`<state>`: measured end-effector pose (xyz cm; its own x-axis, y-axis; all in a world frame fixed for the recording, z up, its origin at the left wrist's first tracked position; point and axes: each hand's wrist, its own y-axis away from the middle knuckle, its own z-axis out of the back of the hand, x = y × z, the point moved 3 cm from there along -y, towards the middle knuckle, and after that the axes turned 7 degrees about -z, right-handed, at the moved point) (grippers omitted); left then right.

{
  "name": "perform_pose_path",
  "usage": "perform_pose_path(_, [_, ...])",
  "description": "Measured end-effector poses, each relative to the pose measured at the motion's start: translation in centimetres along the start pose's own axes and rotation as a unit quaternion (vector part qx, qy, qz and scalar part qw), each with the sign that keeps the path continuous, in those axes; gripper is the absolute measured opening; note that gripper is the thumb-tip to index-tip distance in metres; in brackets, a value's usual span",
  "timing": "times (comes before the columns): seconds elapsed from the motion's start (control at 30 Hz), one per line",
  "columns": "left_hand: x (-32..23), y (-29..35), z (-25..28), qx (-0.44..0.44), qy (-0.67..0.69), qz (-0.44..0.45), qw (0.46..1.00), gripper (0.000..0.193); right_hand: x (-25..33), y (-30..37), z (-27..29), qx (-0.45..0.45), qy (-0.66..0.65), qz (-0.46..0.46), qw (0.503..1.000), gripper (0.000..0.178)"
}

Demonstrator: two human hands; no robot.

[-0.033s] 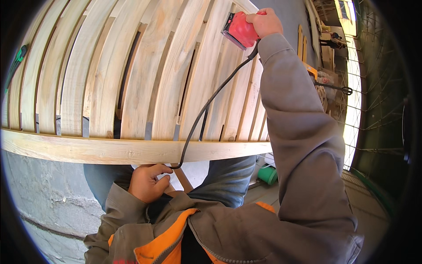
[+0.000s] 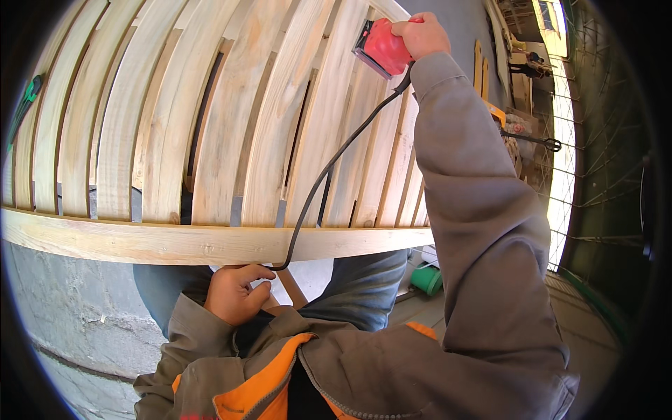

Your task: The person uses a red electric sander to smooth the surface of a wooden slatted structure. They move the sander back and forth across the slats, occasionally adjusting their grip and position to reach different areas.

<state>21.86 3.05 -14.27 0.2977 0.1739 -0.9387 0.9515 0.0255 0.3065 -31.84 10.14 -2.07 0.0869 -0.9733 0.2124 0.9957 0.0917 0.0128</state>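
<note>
Right grip [image 2: 425, 36] wraps the red sander [image 2: 386, 50]; left grip [image 2: 238, 294] curls, its hold unclear. Draped across slats [image 2: 217, 175], the cord [image 2: 327, 169] could snag.

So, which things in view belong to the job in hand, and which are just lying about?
In use: red sander, in the right fingers; black cord, by the left fingers; slatted wood frame.

Seemingly lying about: green container, lower right; green item at far left, kind unclear.

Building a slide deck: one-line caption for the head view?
Right hand grips a red power tool at the wooden slats; left hand by its black cord near the rail.
</note>
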Motion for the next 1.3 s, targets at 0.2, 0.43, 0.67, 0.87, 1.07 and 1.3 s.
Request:
perform_pose_path(0.2, [0.1, -0.3, -0.5, -0.002, -0.035, 0.018, 0.999, 0.019, 1.1, -0.7, 0.3, -0.002, 0.029, -0.015, 0.999, 0.059])
perform_pose_path(0.43, [1.4, -0.7, -1.2, -0.068, -0.142, -0.047, 0.986, 0.019, -0.3, 5.0, 0.8, 0.024, 0.073, -0.015, 0.997, 0.060])
perform_pose_path(0.67, [2.0, -0.6, -1.3, -0.041, -0.099, -0.026, 0.994, 0.024, -3.7, 14.5, 1.2, 0.065, 0.068, -0.018, 0.995, 0.055])
perform_pose_path(0.87, [3.6, -0.2, -2.4, 0.063, -0.136, -0.016, 0.989, 0.032, -6.0, 23.1, 2.2, 0.068, 0.056, -0.035, 0.995, 0.049])
perform_pose_path(1.07, [3.7, 0.8, -3.1, 0.069, -0.308, -0.030, 0.948, 0.024, -7.0, 28.8, 3.2, 0.083, 0.060, -0.036, 0.994, 0.048])
perform_pose_path(1.3, [0.8, 4.0, -2.6, -0.094, -0.369, -0.180, 0.907, 0.005, -6.6, 31.6, 2.7, 0.068, 0.033, -0.025, 0.997, 0.055])
